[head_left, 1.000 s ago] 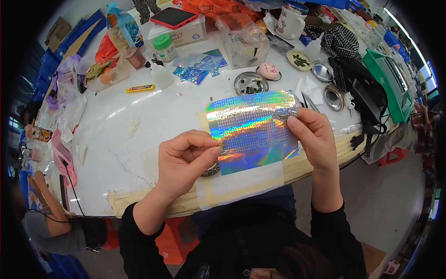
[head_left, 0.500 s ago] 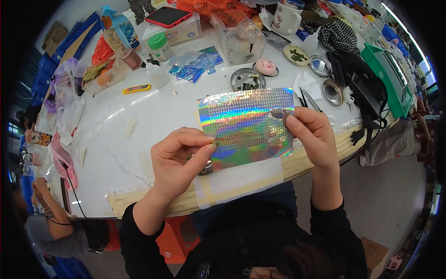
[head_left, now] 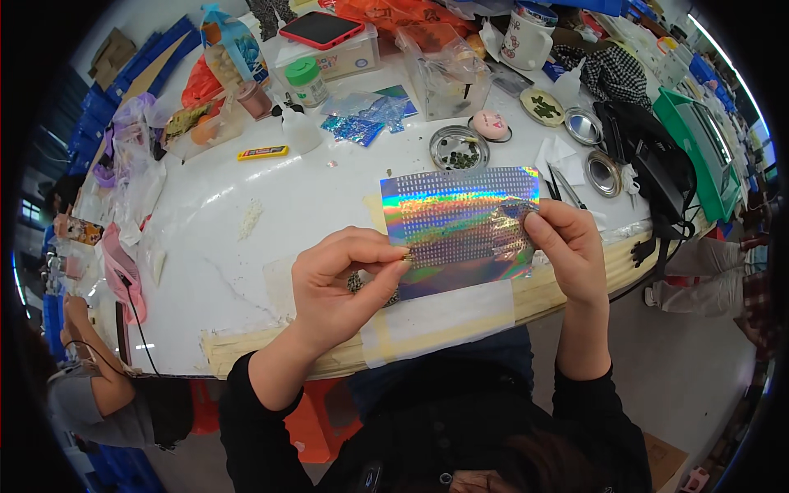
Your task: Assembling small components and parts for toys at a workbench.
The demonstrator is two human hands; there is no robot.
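Note:
A shiny holographic sheet (head_left: 460,226) with rows of small marks is held up above the near table edge, tilted and catching rainbow light. My right hand (head_left: 571,251) pinches its right edge between thumb and fingers, where the film looks creased. At the opposite edge, the thumb and forefinger of my left hand (head_left: 349,275) are pressed together on the sheet. A tiny gold-coloured bit shows at those fingertips, too small to name. Behind the left hand sits a dark patterned item, mostly hidden. White paper (head_left: 444,320) lies under the sheet, at the table's edge.
Beyond the sheet stand a round metal dish of dark green bits (head_left: 460,149), a pink round case (head_left: 491,125) and tweezers (head_left: 567,187). Blue glittery packets (head_left: 353,127), a green-lidded jar (head_left: 306,80) and a clear box lie farther back. Another person's arm (head_left: 103,353) is at left.
The whole view has shifted, so the table items appear farther right. The sheet has tilted a little and its reflections differ. Both hands keep their pinch on it.

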